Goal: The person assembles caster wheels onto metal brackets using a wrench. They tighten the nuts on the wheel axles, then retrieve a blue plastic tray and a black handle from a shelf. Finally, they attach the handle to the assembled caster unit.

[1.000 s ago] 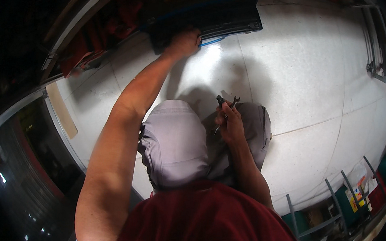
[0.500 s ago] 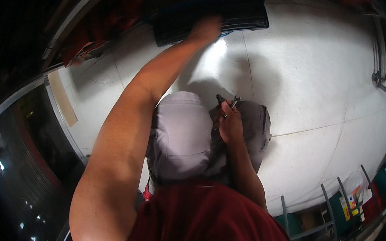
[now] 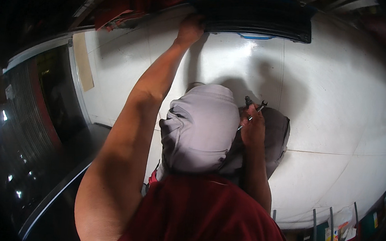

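Dark red shirt point(image 3: 210, 212), loose grey trousers point(image 3: 204, 121) (with a thin cross seam point(image 3: 209, 150)), bare forearms point(image 3: 160, 75).

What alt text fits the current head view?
A person's left hand is at the left end of a black case-like object with a blue strip on a pale floor; the right hand holds a wrench and small dark piece.

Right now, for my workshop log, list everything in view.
Open-end wrench: one, silver, right hand
Cylindrical tool: one, black, right hand
Case: one, black, top centre
Case handle: one, blue, case edge
Floor: one, white, centre
Board strip: one, tan, left
Ribbed panel: one, grey, left
Rack uprights: several, grey, lower right
Trousers: one, grey, centre
Shirt: one, maroon, lower centre
Left hand: one, bare, at case's left
Right hand: one, bare, over right thigh
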`<control>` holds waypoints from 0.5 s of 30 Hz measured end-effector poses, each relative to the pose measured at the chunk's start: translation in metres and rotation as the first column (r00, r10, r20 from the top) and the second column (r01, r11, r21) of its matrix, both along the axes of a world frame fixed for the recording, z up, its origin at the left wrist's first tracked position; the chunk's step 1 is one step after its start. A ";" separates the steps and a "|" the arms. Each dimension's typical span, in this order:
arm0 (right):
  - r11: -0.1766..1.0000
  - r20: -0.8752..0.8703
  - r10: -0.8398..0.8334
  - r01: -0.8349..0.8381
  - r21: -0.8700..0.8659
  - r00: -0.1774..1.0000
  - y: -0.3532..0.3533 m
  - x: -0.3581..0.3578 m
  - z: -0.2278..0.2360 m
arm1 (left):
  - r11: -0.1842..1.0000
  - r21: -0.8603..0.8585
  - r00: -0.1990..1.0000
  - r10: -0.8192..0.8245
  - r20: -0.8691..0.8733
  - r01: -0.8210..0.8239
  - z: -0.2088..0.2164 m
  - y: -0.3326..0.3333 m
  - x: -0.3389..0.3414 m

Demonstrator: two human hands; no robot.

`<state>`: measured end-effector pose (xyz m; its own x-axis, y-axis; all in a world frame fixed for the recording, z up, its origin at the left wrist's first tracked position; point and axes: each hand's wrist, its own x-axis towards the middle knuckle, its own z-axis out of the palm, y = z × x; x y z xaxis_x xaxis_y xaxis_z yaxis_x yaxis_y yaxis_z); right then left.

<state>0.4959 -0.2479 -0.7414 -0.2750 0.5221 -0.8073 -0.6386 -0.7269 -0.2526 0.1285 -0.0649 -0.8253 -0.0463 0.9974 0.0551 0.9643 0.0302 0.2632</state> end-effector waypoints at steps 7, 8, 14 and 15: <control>0.999 0.029 0.010 -0.012 0.043 1.000 0.002 -0.010 0.006 | 0.925 -0.369 0.975 -0.156 -0.157 0.088 0.012 0.033 0.005; 0.999 0.021 0.020 -0.021 0.043 1.000 0.001 -0.010 0.005 | 0.906 -0.419 0.970 -0.158 -0.185 0.068 0.015 0.035 0.003; 0.956 0.203 0.170 -0.212 0.205 0.964 0.002 -0.014 0.017 | 0.902 -0.372 0.960 -0.268 -0.078 0.221 0.043 0.034 0.002; 0.921 0.289 0.219 -0.295 0.254 0.932 0.008 -0.014 0.029 | 0.914 -0.302 0.953 -0.300 -0.048 0.272 0.051 0.031 0.004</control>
